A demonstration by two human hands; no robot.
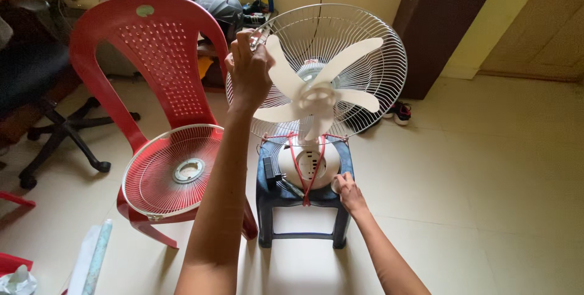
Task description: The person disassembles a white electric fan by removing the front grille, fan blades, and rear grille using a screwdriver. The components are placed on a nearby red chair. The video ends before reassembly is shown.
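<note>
**Fan on a stool, both hands on it**

Pale tiled floor point(486, 197), yellow walls, dark door at the back. On a dark blue plastic stool point(302, 201): a white fan point(316, 97), five pale blades bare at the front, wire rear guard point(365, 39) behind them, round white base point(310, 164) bound to the stool with red cord point(298, 167). Left hand point(248, 67) raised at the guard's upper left rim, fingers clamped on the wire edge. Right hand point(348, 190) low at the stool's right front corner, just beside the base, fingers curled on a small white piece point(336, 184); too small to tell what. Detached front guard point(173, 170) flat on the seat of a red plastic chair point(152, 58), left of the stool. Black office chair point(55, 88) farther left.
</note>
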